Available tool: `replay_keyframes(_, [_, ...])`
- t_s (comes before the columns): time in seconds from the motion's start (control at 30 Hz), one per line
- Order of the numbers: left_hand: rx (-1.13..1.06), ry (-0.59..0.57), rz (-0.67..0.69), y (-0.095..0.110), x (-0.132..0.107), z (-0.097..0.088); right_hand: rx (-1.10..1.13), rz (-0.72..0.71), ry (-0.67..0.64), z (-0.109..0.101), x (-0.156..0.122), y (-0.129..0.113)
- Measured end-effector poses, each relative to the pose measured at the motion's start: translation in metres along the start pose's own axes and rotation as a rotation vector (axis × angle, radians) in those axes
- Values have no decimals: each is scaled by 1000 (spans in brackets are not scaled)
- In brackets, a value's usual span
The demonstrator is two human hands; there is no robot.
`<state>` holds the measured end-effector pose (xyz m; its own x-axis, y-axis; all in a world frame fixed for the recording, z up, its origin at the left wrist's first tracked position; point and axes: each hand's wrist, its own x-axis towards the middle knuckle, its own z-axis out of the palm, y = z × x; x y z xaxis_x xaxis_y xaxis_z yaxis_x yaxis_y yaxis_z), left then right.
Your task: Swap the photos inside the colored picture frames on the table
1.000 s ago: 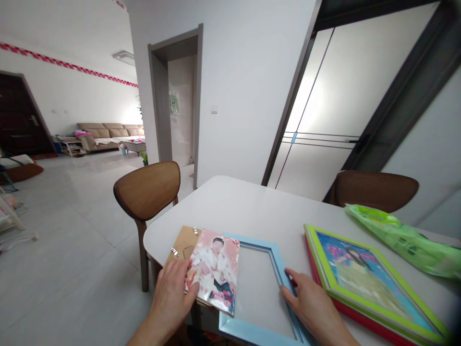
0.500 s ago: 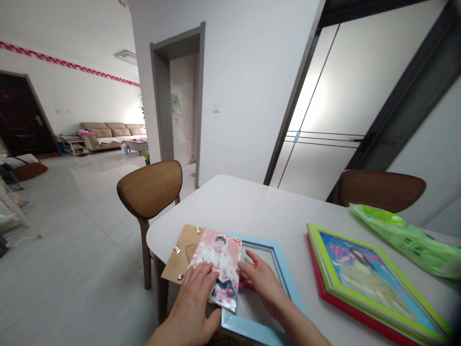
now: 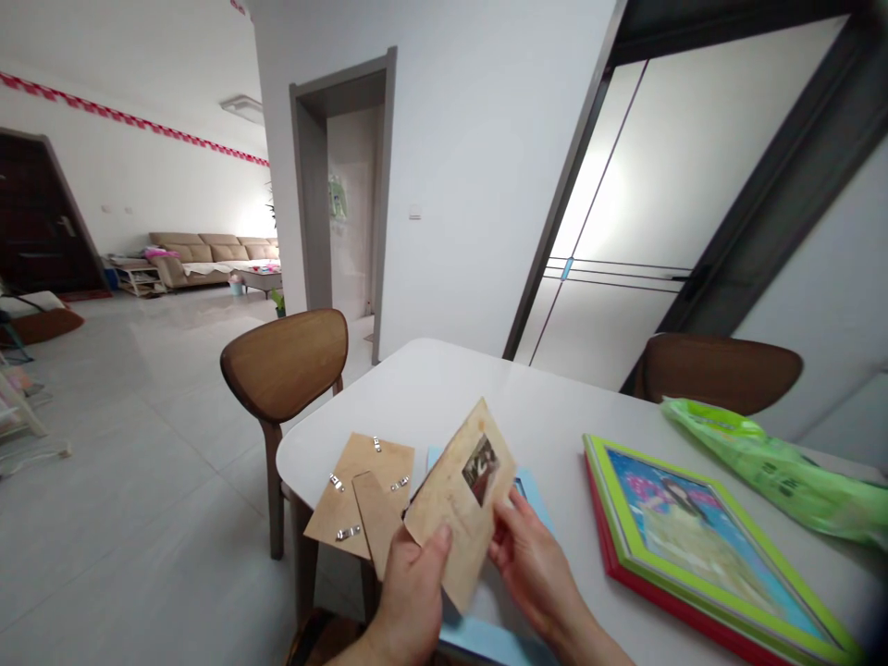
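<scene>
Tilted up over the table is a picture [image 3: 462, 513], its tan, stained back facing me with a small dark photo stuck on it. My left hand [image 3: 416, 583] grips its lower left edge, thumb laid on the back. At the right edge, my right hand [image 3: 531, 560] has its fingers closed on the sheet, the tips partly hidden. Below lies a light blue picture frame [image 3: 537, 499], mostly covered by the picture and hands. To the left rests a brown backing board [image 3: 326, 513] with metal clips and a stand flap [image 3: 375, 518].
On the right, a lime-green frame [image 3: 635, 536] with a picture lies on a red one [image 3: 605, 536]. Behind them is a green plastic bag [image 3: 770, 462]. Wooden chairs stand at the white table's [image 3: 444, 370] left side [image 3: 291, 361] and far right [image 3: 721, 370].
The pink picture lay face up across the board and frame; now a tan back is raised in both hands. The backing board's flap and clips have come into fuller view.
</scene>
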<state>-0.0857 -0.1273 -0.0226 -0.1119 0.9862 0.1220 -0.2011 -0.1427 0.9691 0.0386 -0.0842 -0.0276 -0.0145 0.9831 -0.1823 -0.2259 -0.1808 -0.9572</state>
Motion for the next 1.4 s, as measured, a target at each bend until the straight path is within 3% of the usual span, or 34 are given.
replay_keyframes(0.07, [44,-22,2,-8,-2,-4,-83,-19,77,-22,5,0])
replay_keyframes(0.13, [224,-52,39,-15,-3,-12,-236,-4,122,-44,10,-1])
replay_keyframes(0.27, [708,-301,113,-23,-9,-24,-554,-43,176,-69,21,0])
replay_keyframes(0.4, [925,-491,231,-22,-16,-24,-732,-107,137,-63,28,3])
replay_keyframes(0.57, [1052,-602,193,-15,-11,-22,-1160,-247,176,-51,30,-1])
replay_keyframes(0.73, [1100,-652,185,-10,-10,-20,-1596,-402,235,-58,29,6])
replay_keyframes(0.83, [1093,-626,252,-9,-12,-39,-1646,-456,286,-62,30,9])
replay_keyframes(0.93, [1161,-491,290,-12,-6,-79,-1530,-534,244,-49,24,9])
replay_keyframes(1.03, [1348,-255,229,-18,8,-120,-1370,-640,11,-9,10,14])
replay_keyframes(1.1, [1422,-172,234,-22,17,-137,-1327,-663,-139,26,0,20])
replay_keyframes(1.2, [1447,-121,318,-23,26,-145,-1332,-650,-198,71,-8,31])
replay_keyframes(1.27, [1439,-90,377,-20,27,-143,-1296,-641,-195,86,-8,34])
replay_keyframes(1.33, [1428,-78,436,-16,24,-138,-1195,-640,-195,86,-8,30])
replay_keyframes(1.4, [1418,-79,499,-11,17,-127,-1088,-651,-195,73,-12,22])
